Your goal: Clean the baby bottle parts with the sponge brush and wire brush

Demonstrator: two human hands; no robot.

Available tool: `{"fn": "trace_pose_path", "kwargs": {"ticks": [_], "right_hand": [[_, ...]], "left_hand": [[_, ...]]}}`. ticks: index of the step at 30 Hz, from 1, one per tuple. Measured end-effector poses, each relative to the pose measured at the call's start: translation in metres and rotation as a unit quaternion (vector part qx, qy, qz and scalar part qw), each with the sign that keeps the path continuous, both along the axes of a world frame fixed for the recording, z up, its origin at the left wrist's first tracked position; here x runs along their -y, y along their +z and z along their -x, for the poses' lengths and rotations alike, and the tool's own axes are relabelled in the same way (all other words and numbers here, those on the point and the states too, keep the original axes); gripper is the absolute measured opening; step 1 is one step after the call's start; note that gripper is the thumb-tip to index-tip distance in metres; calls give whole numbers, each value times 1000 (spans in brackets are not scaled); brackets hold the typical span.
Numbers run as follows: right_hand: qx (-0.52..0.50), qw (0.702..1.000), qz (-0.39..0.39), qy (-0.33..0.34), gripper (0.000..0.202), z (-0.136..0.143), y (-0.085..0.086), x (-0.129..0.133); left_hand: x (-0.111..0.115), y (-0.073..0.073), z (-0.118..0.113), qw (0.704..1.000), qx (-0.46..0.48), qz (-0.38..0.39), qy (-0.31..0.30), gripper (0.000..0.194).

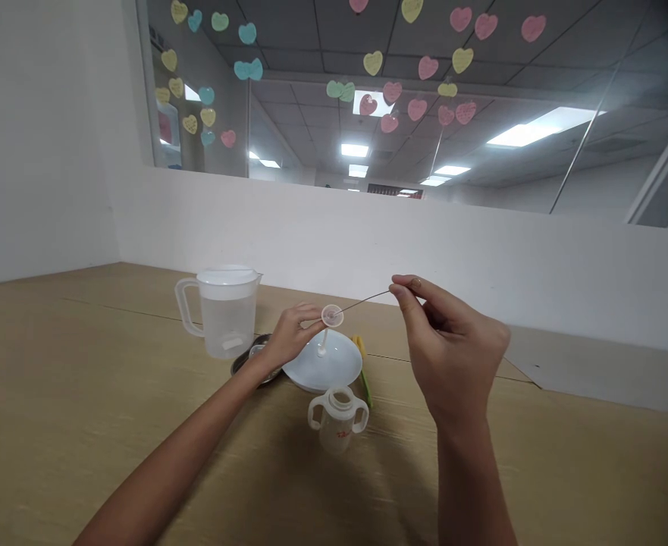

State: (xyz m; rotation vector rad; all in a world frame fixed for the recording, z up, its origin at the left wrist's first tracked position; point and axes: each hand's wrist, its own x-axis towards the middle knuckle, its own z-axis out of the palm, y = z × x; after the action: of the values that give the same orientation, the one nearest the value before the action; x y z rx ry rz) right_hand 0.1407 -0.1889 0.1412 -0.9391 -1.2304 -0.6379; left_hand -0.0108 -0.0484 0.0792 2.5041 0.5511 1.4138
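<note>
While the left hand (296,334) pinches a round lid (332,315) above the white bowl (334,371), the right hand (459,341) clamps a thin wire (368,299), its tip apparently inside; the two-handled bottle (337,428) stands open, lid still off.

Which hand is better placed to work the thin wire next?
Right, probably: the right hand pinches one end of the thin wire, while the left hand holds the round clear piece the wire points toward.

The thin wire (366,301) is dark, the round piece (332,315) whitish, the bowl (334,371) white. The cup (334,436) is milky with red marks. The long tool (366,384) is yellow and green. The worktop (95,387) is tan. Paper hearts (486,26) are pink, yellow, green and blue.
</note>
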Motion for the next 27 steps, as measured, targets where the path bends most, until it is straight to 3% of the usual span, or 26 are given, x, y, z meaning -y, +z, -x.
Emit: {"fn": "trace_pose_path", "kwargs": {"ticks": [9,27], "right_hand": [[-24,998,37,51,12,-2,0,2],[-27,995,69,59,12,-2,1,7]], "left_hand": [[-2,-2,-1,1000,-5,7,2,21],[-2,-3,-1,999,-13,25,26,27]]}}
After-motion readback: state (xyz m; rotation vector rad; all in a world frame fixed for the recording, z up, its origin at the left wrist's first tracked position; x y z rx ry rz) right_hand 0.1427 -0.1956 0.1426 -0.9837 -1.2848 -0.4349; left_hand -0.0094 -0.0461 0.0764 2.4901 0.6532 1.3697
